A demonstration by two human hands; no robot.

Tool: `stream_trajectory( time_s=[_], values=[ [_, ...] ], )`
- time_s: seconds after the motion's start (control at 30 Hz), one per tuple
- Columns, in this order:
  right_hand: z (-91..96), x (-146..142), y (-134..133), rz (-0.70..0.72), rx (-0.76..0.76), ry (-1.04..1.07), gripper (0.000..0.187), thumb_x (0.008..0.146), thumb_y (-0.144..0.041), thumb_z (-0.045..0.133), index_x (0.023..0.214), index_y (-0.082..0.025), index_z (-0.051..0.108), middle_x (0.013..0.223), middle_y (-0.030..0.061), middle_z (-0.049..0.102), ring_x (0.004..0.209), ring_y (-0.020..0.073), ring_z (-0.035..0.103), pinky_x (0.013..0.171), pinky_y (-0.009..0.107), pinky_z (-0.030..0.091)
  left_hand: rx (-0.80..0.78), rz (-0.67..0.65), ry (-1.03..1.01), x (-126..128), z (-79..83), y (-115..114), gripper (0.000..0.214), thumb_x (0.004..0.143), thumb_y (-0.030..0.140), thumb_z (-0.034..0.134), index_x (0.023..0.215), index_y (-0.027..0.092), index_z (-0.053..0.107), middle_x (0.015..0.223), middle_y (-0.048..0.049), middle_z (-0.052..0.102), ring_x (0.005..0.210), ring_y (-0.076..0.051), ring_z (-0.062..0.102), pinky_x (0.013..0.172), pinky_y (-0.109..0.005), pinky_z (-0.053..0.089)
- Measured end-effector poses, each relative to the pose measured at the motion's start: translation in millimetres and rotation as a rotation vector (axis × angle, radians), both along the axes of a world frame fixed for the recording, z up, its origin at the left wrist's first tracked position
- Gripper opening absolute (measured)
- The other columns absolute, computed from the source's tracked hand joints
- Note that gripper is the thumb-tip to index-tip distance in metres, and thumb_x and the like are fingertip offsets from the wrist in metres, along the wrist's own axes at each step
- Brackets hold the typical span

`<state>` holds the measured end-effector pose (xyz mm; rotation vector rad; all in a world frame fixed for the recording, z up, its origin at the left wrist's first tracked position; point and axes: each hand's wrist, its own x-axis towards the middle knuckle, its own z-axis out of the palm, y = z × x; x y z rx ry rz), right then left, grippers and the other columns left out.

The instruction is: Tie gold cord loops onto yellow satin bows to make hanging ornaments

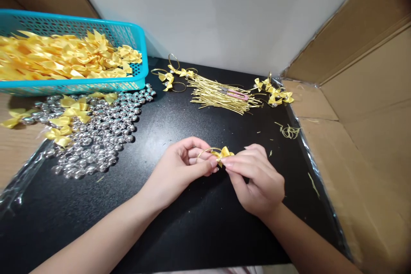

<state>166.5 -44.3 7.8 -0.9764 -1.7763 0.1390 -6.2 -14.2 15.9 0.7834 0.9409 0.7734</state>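
Observation:
Both hands meet above the black mat (180, 222) and pinch one small yellow ribbon bow (224, 153) with a thin gold wire loop (205, 152) attached. My left hand (184, 165) is closed, its fingertips pinching the loop beside the bow. My right hand (257, 177) is closed too, its thumb and forefinger pressed on the bow's right side. Whether a bead sits in the bow is hidden by the fingers.
A teal basket (135, 34) full of yellow bows sits at the back left. Silver beads (99, 132) with loose bows lie spread on the left. A bundle of gold wires (221, 94) with pink scissors (236, 93), finished bows (276, 92) and cardboard walls (362, 107) are at the back and right.

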Motion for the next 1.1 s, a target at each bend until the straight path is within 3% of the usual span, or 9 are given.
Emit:
stream_trajectory(
  time_s=[0.33,0.53,0.9,1.1],
  values=[
    [-3.8,-4,3,0.094,-0.166,0.155,0.019,0.081,-0.004,0.064,0.085,-0.022,0.067,0.076,0.0036,0.075,0.070,0.0174,0.067,0.070,0.036,0.054,0.042,0.042,0.088,1,0.2,-2,0.036,0.059,0.014,0.085,0.080,0.015,0.055,0.063,0.0055,0.062,0.053,-0.003,0.052,0.055,-0.014,0.042],
    [-7.9,-5,3,0.046,-0.088,0.125,0.022,0.080,-0.004,0.065,0.086,-0.024,0.068,0.074,0.0019,0.075,0.067,0.0176,0.069,0.069,0.037,0.053,0.091,0.052,0.142,4,2.1,-3,0.034,0.061,0.019,0.082,0.076,0.016,0.052,0.063,0.0039,0.061,0.052,-0.005,0.052,0.053,-0.016,0.041],
    [-9.1,-6,4,0.040,-0.079,0.065,0.019,0.079,-0.002,0.065,0.084,-0.021,0.066,0.071,0.0025,0.074,0.065,0.0159,0.067,0.070,0.035,0.052,0.127,-0.024,0.174,2,-3.6,-2,0.030,0.067,0.019,0.078,0.078,0.017,0.049,0.060,0.0076,0.054,0.053,-0.004,0.047,0.055,-0.017,0.038],
    [-10.7,-7,3,0.042,-0.098,0.075,0.021,0.079,0.000,0.065,0.084,-0.021,0.066,0.071,0.0025,0.074,0.064,0.0162,0.068,0.072,0.036,0.053,0.110,-0.039,0.143,2,-3.2,-3,0.030,0.068,0.020,0.078,0.079,0.016,0.051,0.063,0.0058,0.057,0.055,-0.004,0.049,0.057,-0.017,0.039]
  ],
)
